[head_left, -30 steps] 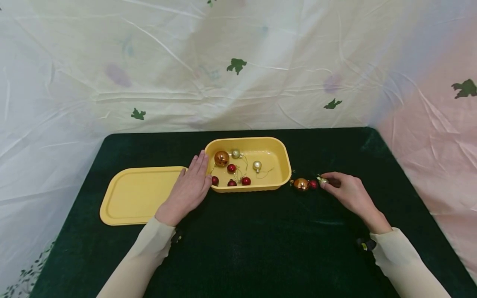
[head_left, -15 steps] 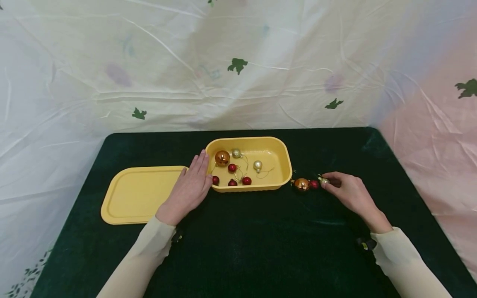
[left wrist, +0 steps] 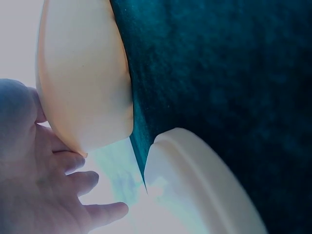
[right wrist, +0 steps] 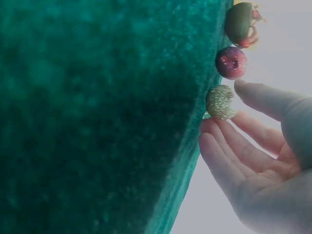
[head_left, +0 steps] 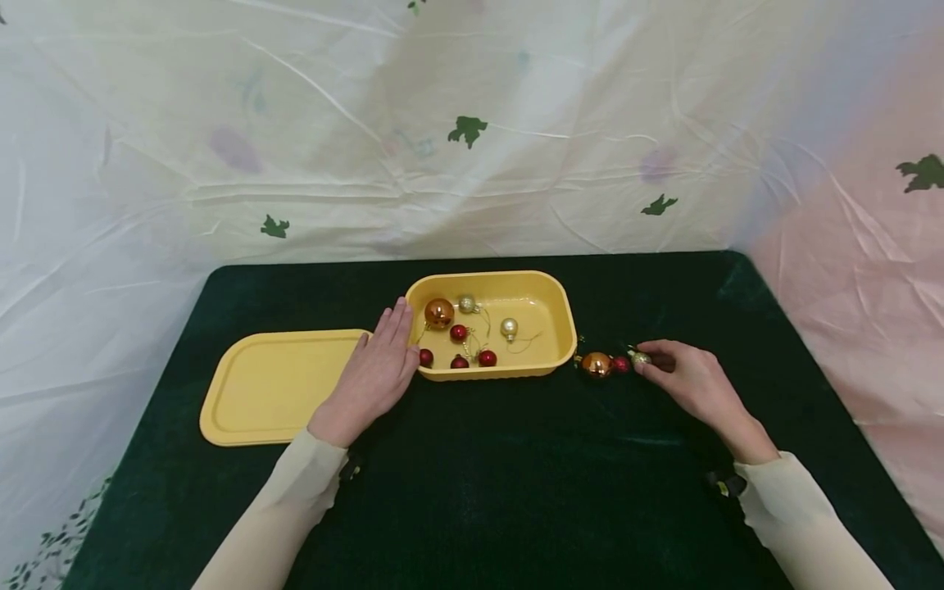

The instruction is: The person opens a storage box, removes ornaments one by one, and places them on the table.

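My left hand (head_left: 372, 369) lies with straight fingers against the left wall of a yellow plastic box (head_left: 549, 360). In the left wrist view its fingers touch the box's side (left wrist: 85, 73). My right hand (head_left: 689, 377) pinches a small gold glitter Christmas bauble (head_left: 640, 358) at the table, right of the box. That gold bauble (right wrist: 220, 102) sits by the thumb and fingers in the right wrist view. Beside it, in a row toward the box, are a red glitter bauble (head_left: 620, 364) and a larger shiny copper bauble (head_left: 596, 365).
Inside the box lie a copper bauble (head_left: 438, 314), several red baubles (head_left: 487, 358), a gold glitter one (head_left: 467, 304) and a pale gold one (head_left: 509, 329) with a string. A yellow lid (head_left: 273, 389) lies left on the dark green tablecloth (head_left: 479, 483). A white printed curtain (head_left: 516, 188) hangs behind.
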`<state>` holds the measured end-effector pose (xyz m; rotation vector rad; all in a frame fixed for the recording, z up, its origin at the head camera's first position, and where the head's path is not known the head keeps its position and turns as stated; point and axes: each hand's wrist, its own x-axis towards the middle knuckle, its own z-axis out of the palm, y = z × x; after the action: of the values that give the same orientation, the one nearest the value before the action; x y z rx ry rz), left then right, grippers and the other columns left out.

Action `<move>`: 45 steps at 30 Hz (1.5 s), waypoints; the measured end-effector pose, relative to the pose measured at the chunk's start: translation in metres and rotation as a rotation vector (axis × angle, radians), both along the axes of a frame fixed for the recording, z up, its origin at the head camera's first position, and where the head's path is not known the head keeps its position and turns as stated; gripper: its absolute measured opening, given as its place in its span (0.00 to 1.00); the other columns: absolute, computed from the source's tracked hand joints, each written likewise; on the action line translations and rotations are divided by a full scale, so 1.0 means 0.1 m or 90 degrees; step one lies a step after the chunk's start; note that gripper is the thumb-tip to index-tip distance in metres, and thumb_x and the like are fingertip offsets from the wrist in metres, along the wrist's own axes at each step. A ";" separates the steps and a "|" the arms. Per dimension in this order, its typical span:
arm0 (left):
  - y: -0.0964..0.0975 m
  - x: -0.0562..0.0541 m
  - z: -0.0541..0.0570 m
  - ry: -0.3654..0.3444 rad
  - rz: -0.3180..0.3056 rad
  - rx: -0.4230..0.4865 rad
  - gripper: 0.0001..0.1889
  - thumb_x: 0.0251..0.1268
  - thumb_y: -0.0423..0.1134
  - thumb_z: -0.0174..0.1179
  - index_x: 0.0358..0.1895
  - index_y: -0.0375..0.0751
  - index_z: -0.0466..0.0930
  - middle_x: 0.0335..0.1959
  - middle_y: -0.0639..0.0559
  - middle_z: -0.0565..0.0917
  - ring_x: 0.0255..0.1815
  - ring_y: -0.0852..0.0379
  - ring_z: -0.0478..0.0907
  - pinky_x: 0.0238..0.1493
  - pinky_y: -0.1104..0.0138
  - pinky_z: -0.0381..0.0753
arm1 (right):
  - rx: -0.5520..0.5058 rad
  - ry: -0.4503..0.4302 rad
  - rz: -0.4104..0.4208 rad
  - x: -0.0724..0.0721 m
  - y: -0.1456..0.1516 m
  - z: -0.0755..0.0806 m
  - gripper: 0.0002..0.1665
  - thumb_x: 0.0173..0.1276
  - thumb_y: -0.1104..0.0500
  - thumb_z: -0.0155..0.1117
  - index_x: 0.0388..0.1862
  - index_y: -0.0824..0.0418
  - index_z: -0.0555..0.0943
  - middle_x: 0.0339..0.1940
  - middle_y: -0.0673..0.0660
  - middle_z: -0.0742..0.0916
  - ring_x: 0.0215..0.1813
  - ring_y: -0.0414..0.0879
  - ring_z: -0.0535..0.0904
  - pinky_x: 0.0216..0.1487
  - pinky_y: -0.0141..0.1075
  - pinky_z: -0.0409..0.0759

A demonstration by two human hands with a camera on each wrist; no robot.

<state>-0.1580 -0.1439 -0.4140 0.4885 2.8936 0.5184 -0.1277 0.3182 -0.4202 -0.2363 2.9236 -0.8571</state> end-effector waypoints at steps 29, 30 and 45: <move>-0.04 0.00 0.01 0.006 -0.008 -0.012 0.36 0.86 0.52 0.39 0.85 0.40 0.41 0.86 0.49 0.39 0.86 0.45 0.40 0.79 0.38 0.50 | -0.172 0.218 0.090 0.13 -0.89 0.52 0.20 0.72 0.60 0.71 0.62 0.53 0.84 0.56 0.50 0.87 0.52 0.41 0.82 0.50 0.22 0.77; -0.04 0.00 0.01 0.007 -0.008 -0.013 0.36 0.86 0.52 0.39 0.85 0.40 0.41 0.86 0.48 0.39 0.86 0.45 0.40 0.79 0.37 0.50 | -0.178 0.217 0.098 0.12 -0.94 0.52 0.20 0.72 0.59 0.71 0.62 0.54 0.84 0.56 0.51 0.87 0.52 0.40 0.82 0.49 0.24 0.78; -0.06 -0.02 0.02 0.014 -0.004 -0.016 0.33 0.86 0.51 0.38 0.85 0.41 0.45 0.86 0.49 0.43 0.85 0.44 0.43 0.78 0.37 0.51 | -0.168 0.110 0.156 -0.30 -1.34 0.45 0.25 0.73 0.50 0.70 0.66 0.56 0.82 0.64 0.57 0.84 0.63 0.55 0.81 0.61 0.56 0.80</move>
<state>-0.1605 -0.1503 -0.4116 0.5031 2.9155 0.4772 -0.1577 0.1841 -0.3754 -0.7046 2.8385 -1.2317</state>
